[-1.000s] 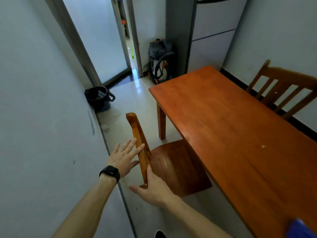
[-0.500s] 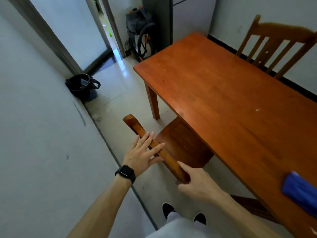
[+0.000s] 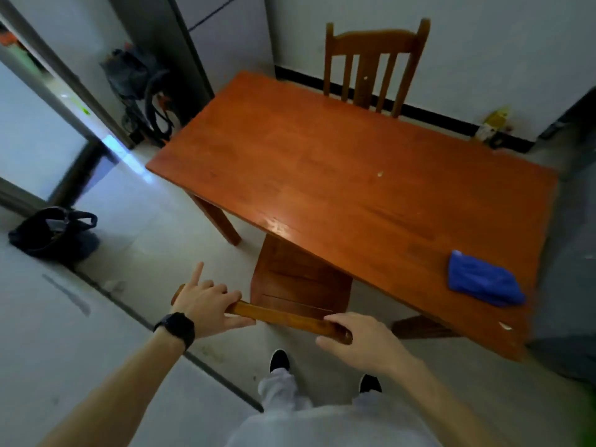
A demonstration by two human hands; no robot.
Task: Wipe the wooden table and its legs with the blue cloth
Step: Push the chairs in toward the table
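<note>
Head view, the only one: swung round in the last second, now facing the table (image 3: 338,195) across its width rather than along it; chair (image 3: 280,256) square in front instead of side-on, rail (image 3: 283,316) lying left to right just above the shoes; left hand (image 3: 206,301), flat and spread beside the rail a second ago, now clamped over its left end, three fingers curled on top, thumb tucked beneath, index poking out straight; right hand (image 3: 364,340) up from the rail's foot to its right end, fingers bent and draped over it in a loose hold; seat (image 3: 300,285) half tucked under the table's near edge; pushing in or drawing out, cannot tell. Cloth (image 3: 483,280), a mere blue corner at the frame edge before, fully in sight now: lying on the table top by the right near corner, well apart from both hands, touched by neither; so, by the look of it, no wiping begun yet, just shifting furniture to open up the edge and the leg (image 3: 219,221); next, presumably, letting go and reaching right for the cloth. Materials: table top smooth, glossy orange-brown wood, plank seams showing, bright glare near the front edge, one pale speck (image 3: 380,174) mid-top; leg square, tapering; chair darker, slatted seat, rounded rail; cloth soft, deep blue, crumpled into a lump; far chair (image 3: 374,66) slat-backed, at the opposite side; black watch (image 3: 175,327) on the left wrist.
</note>
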